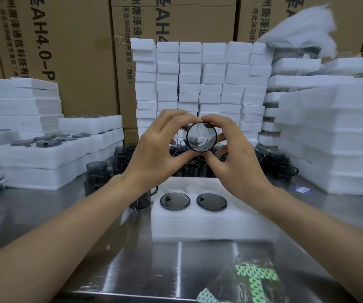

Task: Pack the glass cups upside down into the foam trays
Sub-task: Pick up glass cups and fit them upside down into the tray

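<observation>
Currently left grip (154,149) and right grip (239,154) both pinch the smoky glass cup (200,136) by its wall, raised beyond the foam tray (198,224) (fragile, probably slippery; hold the sides firmly).

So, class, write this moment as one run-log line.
left hand and right hand grip one round smoky-grey glass cup, raised | white foam tray: two dark glass cups seated base-up | held cup: not yet placed

Head-worn camera looks forward and down, close above the foam tray (209,224).
</observation>
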Demonstrator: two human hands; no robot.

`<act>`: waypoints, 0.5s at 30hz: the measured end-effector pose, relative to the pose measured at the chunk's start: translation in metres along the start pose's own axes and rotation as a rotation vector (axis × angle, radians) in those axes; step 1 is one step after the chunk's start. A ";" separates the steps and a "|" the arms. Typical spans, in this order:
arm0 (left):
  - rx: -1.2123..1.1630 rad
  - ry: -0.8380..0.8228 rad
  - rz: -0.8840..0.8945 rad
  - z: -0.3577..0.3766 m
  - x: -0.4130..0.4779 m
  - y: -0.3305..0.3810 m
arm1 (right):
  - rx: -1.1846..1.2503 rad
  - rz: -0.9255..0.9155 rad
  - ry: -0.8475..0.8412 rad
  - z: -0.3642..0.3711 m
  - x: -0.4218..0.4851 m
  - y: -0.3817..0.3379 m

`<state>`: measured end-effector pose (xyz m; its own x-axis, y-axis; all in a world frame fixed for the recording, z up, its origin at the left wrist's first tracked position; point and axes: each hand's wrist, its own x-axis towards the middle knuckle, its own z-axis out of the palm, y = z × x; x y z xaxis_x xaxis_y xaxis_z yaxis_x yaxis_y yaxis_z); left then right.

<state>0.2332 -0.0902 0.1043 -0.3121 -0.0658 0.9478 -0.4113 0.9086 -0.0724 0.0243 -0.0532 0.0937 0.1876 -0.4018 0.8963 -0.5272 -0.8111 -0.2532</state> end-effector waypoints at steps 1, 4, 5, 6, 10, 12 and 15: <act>-0.013 0.011 0.002 0.000 0.000 0.001 | 0.006 -0.012 0.009 0.000 0.000 0.000; -0.023 0.028 0.012 -0.001 0.000 0.003 | 0.007 -0.036 0.017 0.001 -0.001 0.000; -0.016 0.028 0.013 0.000 0.000 0.004 | 0.001 -0.042 0.018 0.001 -0.001 0.001; -0.009 0.027 0.007 0.001 -0.001 0.004 | -0.001 -0.043 0.019 0.001 -0.001 0.001; -0.009 0.027 -0.072 0.002 -0.002 0.009 | 0.005 -0.017 0.010 0.000 -0.002 0.001; -0.035 0.016 -0.152 0.001 -0.003 0.012 | -0.011 0.007 -0.002 0.000 -0.002 0.000; -0.122 -0.055 -0.318 0.001 -0.004 0.014 | 0.026 0.106 -0.034 0.000 -0.002 -0.002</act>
<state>0.2280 -0.0779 0.0993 -0.2319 -0.3725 0.8986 -0.3911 0.8815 0.2645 0.0251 -0.0505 0.0922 0.1605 -0.4998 0.8511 -0.5243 -0.7738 -0.3555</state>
